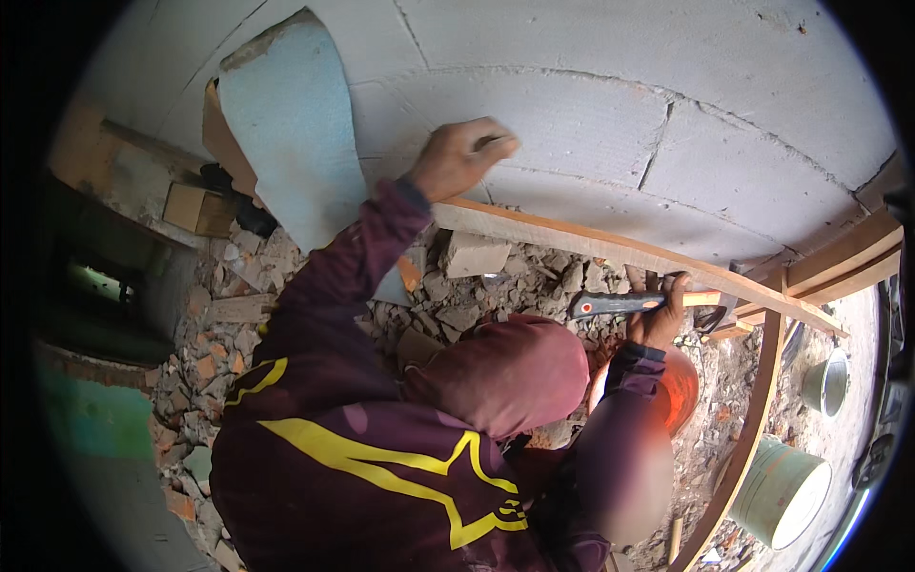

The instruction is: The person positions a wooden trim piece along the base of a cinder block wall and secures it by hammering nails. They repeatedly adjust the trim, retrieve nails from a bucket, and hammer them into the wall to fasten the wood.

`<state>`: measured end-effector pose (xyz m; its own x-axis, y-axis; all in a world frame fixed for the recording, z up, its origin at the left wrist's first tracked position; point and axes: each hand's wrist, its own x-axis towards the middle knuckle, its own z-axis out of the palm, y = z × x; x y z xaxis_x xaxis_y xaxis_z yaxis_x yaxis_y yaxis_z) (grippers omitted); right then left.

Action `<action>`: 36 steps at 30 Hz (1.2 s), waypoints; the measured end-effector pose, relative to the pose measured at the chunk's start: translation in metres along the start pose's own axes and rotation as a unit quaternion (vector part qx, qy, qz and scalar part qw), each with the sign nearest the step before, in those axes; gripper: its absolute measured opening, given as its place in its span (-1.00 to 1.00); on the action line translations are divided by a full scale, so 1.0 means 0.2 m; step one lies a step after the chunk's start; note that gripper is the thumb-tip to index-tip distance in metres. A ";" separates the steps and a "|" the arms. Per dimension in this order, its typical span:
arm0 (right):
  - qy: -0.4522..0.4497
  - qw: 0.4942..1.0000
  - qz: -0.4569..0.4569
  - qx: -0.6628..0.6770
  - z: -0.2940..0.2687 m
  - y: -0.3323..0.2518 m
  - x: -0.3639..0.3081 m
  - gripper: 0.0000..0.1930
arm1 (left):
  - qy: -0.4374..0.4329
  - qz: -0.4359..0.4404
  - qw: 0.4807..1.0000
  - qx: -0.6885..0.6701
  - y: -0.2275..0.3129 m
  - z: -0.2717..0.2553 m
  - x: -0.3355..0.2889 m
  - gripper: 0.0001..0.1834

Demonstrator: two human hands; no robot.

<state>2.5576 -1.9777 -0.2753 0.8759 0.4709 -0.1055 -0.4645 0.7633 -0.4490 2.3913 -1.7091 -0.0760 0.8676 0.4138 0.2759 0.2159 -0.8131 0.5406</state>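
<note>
My left hand [465, 160] is raised in front of the block wall [562, 119], its fingers curled toward the thumb. Whatever it may hold is hidden. Lower and to the right, my right hand [658, 319] is wrapped round a hammer [620, 303] lying roughly level, its black grip pointing left. The dark hammer head, at the right end, is partly hidden by wood. Just below my right wrist is an orange basin [681, 391], partly covered by my sleeve. A long wooden batten [610, 246] slants across in front of the wall, between my two hands.
Broken brick and concrete rubble [457, 296] covers the ground. A light-blue sheet [286, 124] leans on the wall at left, near a cardboard box [195, 210]. Wooden strips [758, 410] frame the right side, with a pale green bucket [777, 491] and a smaller bucket [827, 383] beyond.
</note>
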 end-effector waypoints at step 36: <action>-0.045 0.994 -0.011 0.096 0.24 0.21 0.18 -0.76 | 0.214 0.248 0.921 0.212 -0.31 0.81 0.01 -0.46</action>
<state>2.5642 -1.9075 -0.2547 0.8747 0.4844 -0.0140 -0.4695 0.8398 -0.2726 2.4532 -1.7249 -0.2380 0.6698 -0.0020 0.7425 0.0756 -0.9946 -0.0708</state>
